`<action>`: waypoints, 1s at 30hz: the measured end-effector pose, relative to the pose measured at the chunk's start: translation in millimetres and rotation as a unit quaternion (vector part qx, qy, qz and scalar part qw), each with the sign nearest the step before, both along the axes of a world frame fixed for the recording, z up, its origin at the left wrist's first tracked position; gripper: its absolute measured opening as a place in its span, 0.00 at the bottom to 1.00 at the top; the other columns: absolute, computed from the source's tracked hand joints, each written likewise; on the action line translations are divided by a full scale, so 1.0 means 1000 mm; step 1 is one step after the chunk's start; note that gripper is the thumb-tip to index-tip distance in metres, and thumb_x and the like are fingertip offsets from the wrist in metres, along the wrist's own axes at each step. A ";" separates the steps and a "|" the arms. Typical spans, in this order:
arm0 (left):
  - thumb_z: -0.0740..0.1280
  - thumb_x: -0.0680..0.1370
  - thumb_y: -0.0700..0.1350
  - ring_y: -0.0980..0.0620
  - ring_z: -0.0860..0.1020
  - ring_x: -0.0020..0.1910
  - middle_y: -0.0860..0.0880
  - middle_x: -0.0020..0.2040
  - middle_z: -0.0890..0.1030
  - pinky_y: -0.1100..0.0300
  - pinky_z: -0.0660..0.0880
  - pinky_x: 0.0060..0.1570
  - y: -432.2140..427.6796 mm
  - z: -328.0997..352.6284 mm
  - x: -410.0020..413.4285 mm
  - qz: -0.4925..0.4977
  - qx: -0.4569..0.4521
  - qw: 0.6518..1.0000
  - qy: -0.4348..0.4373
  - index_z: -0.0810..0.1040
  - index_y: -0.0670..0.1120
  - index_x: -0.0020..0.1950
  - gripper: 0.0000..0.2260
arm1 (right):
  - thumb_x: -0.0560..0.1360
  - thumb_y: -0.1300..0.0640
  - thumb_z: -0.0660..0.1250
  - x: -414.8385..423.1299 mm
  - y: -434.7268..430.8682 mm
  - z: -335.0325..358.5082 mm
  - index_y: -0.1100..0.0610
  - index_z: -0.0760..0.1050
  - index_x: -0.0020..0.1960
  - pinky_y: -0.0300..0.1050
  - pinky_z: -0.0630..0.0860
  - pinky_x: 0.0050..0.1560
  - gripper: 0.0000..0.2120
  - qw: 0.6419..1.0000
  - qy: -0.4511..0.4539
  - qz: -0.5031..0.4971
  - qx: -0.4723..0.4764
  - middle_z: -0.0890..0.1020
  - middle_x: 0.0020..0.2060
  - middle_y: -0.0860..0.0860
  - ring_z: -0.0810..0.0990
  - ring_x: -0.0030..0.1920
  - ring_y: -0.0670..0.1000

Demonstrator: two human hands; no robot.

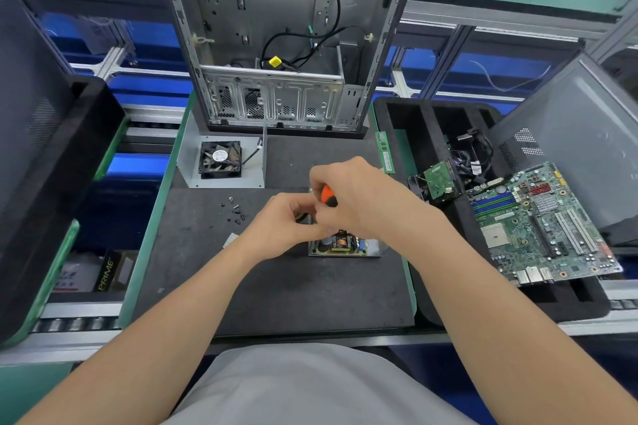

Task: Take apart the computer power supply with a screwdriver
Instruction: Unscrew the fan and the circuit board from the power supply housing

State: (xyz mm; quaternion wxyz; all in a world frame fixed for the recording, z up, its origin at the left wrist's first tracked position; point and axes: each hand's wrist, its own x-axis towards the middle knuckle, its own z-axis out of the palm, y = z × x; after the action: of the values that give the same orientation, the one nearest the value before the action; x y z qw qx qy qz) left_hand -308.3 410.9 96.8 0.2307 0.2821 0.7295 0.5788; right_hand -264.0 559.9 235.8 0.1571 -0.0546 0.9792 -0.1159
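Note:
The opened power supply (345, 245) lies on the dark mat (276, 286), its circuit board with a copper coil and capacitors showing below my hands. My right hand (359, 197) grips the orange and black handle of a screwdriver (328, 196) above the unit. My left hand (283, 224) sits beside it with its fingers curled in toward the screwdriver's shaft and the board; what they pinch is hidden. The screwdriver's tip is hidden too. The supply's metal cover (193, 162), with a black fan (220, 159) on it, lies at the mat's back left.
Several loose screws (234, 210) lie left of my hands. An emptied computer case (276, 45) stands at the back. A black foam tray (445, 121) on the right holds a motherboard (538, 224), a drive and cables. A RAM stick (386, 153) leans at the tray's edge.

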 end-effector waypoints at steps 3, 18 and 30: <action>0.77 0.74 0.53 0.53 0.84 0.52 0.51 0.47 0.87 0.53 0.77 0.59 -0.001 0.001 0.001 0.006 -0.011 1.000 -0.002 0.86 0.54 0.48 0.06 | 0.75 0.58 0.71 0.001 0.002 0.001 0.52 0.77 0.50 0.53 0.81 0.46 0.06 0.998 -0.008 0.056 -0.004 0.75 0.42 0.47 0.80 0.47 0.55; 0.78 0.72 0.53 0.48 0.84 0.48 0.48 0.45 0.87 0.50 0.79 0.53 0.002 0.005 0.004 0.010 0.009 1.000 -0.010 0.86 0.55 0.47 0.06 | 0.80 0.39 0.64 0.003 -0.002 -0.015 0.54 0.66 0.40 0.45 0.61 0.28 0.21 0.994 0.093 -0.059 0.025 0.69 0.36 0.51 0.69 0.32 0.53; 0.67 0.69 0.30 0.51 0.80 0.62 0.54 0.58 0.85 0.52 0.73 0.66 -0.009 0.002 0.007 0.032 0.012 0.999 0.028 0.81 0.53 0.62 0.27 | 0.71 0.49 0.69 0.002 0.014 -0.014 0.47 0.72 0.42 0.45 0.70 0.35 0.06 0.994 0.079 -0.042 -0.067 0.75 0.35 0.46 0.77 0.40 0.55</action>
State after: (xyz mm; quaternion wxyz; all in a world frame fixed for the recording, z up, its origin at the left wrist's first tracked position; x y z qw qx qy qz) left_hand -300.9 401.6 99.2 0.1880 0.2770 0.7376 0.5864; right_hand -261.7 573.8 221.5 0.0698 -0.0325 0.9800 -0.1834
